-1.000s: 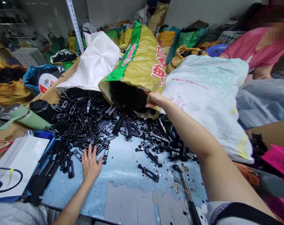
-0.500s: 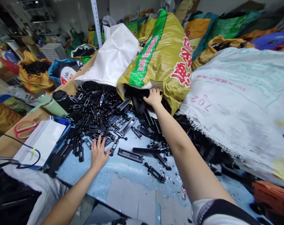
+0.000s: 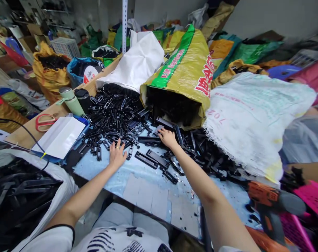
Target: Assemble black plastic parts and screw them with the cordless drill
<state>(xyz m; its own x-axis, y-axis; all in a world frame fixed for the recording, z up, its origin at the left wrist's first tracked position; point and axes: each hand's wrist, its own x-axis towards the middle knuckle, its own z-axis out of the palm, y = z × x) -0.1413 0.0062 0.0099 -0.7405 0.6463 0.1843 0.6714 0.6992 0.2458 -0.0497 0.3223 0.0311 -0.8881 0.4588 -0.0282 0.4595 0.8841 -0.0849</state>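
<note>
My left hand (image 3: 117, 154) rests with fingers spread at the near edge of a heap of small black plastic parts (image 3: 114, 115). My right hand (image 3: 168, 137) reaches over the table, palm down, its fingers on a flat black plastic piece (image 3: 159, 130); no grip on it shows. Behind that hand gapes the mouth of a yellow woven sack (image 3: 201, 45), dark parts inside. Long black plastic pieces (image 3: 146, 160) lie on the blue tabletop (image 3: 117, 178) between my hands. A white woven sack (image 3: 243, 115) spills more black parts on the right.
An orange power drill (image 3: 266, 196) sits at the right front, near a pink basket (image 3: 312, 199). To the left are red-handled scissors (image 3: 45, 122), a white box (image 3: 60, 134), a green bottle (image 3: 72, 101) and a black cup (image 3: 82, 99). A lined bin of black parts (image 3: 25, 189) stands front left.
My right hand has drawn back from the yellow sack's mouth towards me, and more long black pieces lie before it. My left hand stays by the heap. The view has shifted.
</note>
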